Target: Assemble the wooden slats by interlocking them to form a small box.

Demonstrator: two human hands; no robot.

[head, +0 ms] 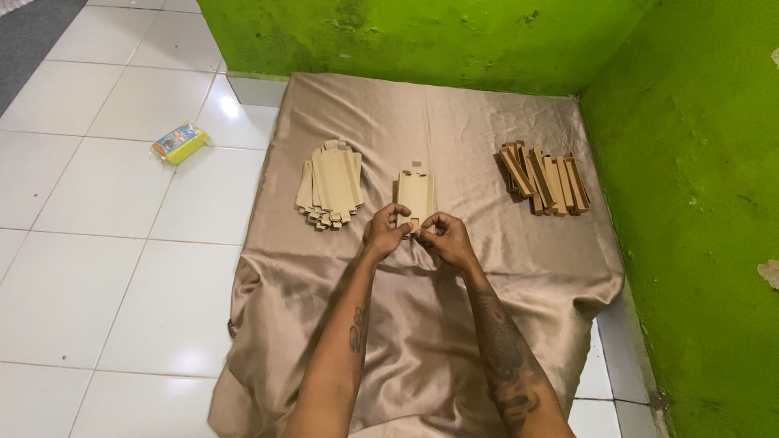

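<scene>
One flat blank (415, 195) lies mid-cloth (454, 341); both hands pinch its near edge, left hand (386, 230) and right hand (442, 237) with fingers closed on the tab. Advise creasing squarely along the score, thumbs level. Flat stack (329, 183) toward the left edge, folded boxes (544, 178) near the far right corner.

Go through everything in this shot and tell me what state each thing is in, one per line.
Cardboard blank: flat on the cloth, near end pinched by both hands.
Left hand: grip closed on the blank.
Right hand: grip closed on the blank.
Flat stack: unfolded, fanned.
Folded boxes: assembled, lying in a row.
Cloth: spread, wrinkled.
Yellow packet: on the tiles.
</scene>
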